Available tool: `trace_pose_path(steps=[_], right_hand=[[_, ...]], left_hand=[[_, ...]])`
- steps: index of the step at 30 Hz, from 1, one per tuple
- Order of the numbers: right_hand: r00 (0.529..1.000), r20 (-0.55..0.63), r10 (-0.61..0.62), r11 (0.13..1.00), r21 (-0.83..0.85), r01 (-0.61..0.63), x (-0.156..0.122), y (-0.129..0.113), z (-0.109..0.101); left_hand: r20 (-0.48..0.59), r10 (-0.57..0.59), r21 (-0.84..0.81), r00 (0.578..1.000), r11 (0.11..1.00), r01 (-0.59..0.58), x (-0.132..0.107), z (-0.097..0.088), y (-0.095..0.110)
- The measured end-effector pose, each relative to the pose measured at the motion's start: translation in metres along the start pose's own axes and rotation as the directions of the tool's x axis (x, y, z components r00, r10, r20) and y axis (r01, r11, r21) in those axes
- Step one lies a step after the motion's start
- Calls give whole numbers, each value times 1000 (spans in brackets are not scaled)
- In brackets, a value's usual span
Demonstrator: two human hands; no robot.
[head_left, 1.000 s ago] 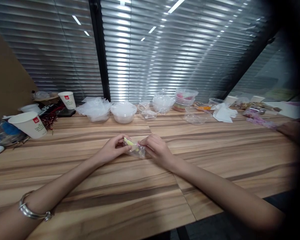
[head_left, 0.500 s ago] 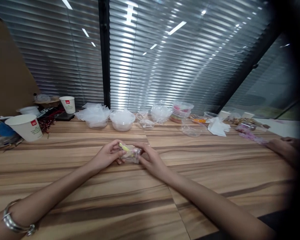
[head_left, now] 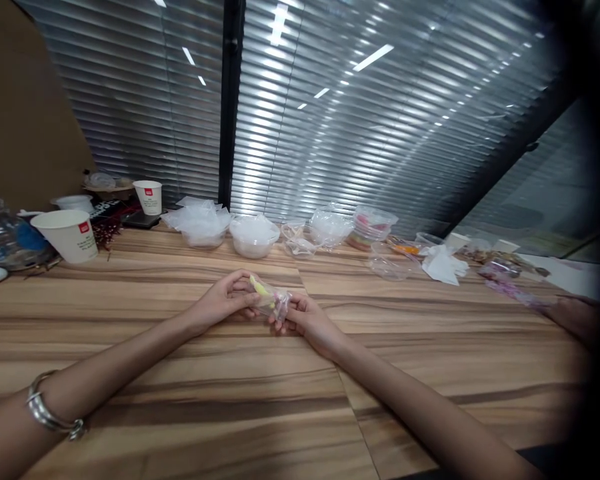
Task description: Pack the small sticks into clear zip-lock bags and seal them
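A small clear plastic bag [head_left: 271,299] with something yellow and some pinkish bits inside is held just above the wooden table [head_left: 220,407]. My left hand [head_left: 229,298] pinches its left end, thumb in front. At the bag's right end, the fingers of my right hand [head_left: 307,321] are closed on the plastic, some of them curled underneath. What exactly the yellow thing is, I cannot make out through the film. A silver bangle [head_left: 50,410] circles my left wrist.
Paper cups [head_left: 70,235] stand at the left. Along the back are plastic bowls [head_left: 254,237] with clear bags, stacked tubs [head_left: 373,223], a lid [head_left: 390,261] and crumpled white tissue [head_left: 444,263]. Another person's hand [head_left: 573,317] holds a purple-patterned strip at the right.
My right hand has shifted from resting over the bag's right side to gripping that end, with fingers underneath. The bag is turned slightly, and the view has swung a little left.
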State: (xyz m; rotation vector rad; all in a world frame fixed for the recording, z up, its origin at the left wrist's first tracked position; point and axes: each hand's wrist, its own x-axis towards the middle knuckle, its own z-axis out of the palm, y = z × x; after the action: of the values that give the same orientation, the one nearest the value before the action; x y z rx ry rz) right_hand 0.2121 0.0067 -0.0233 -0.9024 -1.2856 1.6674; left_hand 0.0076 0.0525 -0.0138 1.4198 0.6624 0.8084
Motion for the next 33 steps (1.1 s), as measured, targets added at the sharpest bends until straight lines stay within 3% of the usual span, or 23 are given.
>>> trace_pose_path(steps=[6,16,20,23,27,29,30,31,33], right_hand=[[1000,-24,5,998,-54,-6,1,-1,3],[999,-7,-43,951,-305,39,0,7,8],[978,-52,-201,864,-480,152,-6,9,13],[928,-79,-363,747,-621,239,-10,6,15],[896,-47,-442,647,-708,282,-12,-1,12],[884,-48,-465,653,-693,306,-11,-2,8],[879,-56,-474,662,-680,314,-10,-1,7],[877,-65,-476,676,-665,318,-9,0,5],[883,-86,-461,715,-626,311,-6,2,3]], left_hand=[[30,18,42,999,999,-20,-1,1,2],[104,20,118,994,992,-33,-3,1,2],[112,25,152,993,987,-42,-5,3,5],[119,27,186,993,981,-49,-7,5,7],[168,20,207,986,977,-55,-6,5,5],[128,101,214,987,968,-127,-3,2,2],[52,194,231,980,952,-201,-1,0,1],[-47,310,268,950,920,-287,1,-2,0],[-210,508,391,835,826,-405,3,-5,-1]])
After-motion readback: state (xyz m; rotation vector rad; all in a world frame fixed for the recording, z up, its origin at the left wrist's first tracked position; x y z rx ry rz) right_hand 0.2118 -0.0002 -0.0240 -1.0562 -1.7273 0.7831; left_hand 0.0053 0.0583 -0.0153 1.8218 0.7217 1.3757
